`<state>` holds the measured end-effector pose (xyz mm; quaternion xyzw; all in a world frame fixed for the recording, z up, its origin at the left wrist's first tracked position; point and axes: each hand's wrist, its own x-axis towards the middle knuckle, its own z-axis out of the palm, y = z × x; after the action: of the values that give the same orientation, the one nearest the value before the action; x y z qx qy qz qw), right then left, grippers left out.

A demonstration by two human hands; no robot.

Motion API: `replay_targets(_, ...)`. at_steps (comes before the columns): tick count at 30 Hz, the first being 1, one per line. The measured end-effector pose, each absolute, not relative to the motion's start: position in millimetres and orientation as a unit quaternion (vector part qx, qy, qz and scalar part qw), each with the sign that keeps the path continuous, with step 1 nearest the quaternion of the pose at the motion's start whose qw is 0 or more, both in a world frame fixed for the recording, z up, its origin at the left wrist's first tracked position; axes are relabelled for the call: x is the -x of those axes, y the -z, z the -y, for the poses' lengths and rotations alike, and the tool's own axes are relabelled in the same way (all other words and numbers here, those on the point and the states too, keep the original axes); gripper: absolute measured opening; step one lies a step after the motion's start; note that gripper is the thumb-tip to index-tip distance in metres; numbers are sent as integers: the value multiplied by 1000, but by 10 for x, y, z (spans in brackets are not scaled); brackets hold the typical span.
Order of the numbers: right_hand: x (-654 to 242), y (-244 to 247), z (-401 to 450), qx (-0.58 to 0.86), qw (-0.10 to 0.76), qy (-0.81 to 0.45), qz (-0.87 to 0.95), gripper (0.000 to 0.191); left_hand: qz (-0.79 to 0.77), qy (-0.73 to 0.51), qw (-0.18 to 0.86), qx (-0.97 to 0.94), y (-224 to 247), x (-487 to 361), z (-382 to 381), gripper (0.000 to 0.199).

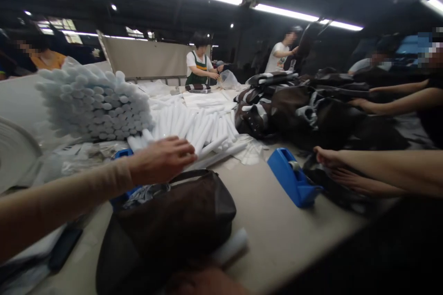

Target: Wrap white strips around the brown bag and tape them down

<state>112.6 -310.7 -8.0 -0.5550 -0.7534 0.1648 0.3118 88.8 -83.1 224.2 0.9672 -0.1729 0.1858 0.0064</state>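
Left hand: grip open, palm down; fingertips placed against loose white tubes; nothing is held.
Right hand: blurred at lower edge, near a white tube; grip state cannot be told.
Worktop: dark brown bag and blue tape dispenser are placed on it.
Beyond: bundled tube stack is stood at left.

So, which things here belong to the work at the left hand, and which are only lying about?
Seem in use:
left hand
white rolls
stacked white rolls

Seem just lying about:
blue tape dispenser
dark brown bag
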Motion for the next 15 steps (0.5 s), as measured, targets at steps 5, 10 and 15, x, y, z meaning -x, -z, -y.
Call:
replay_targets(5,-1080,389,3112,536,276,57,796,18,167,-51,-36,-984,-1582,-1426,1860,9)
replay_targets(10,-1124,588,3144,657,301,78,686,11,140,-74,-60,-986,-1507,-1553,2385,15)
replay_targets(15,-1247,462,3388,631,401,7,665,12,82,-116,-5,-990,-1214,-835,2762,14)
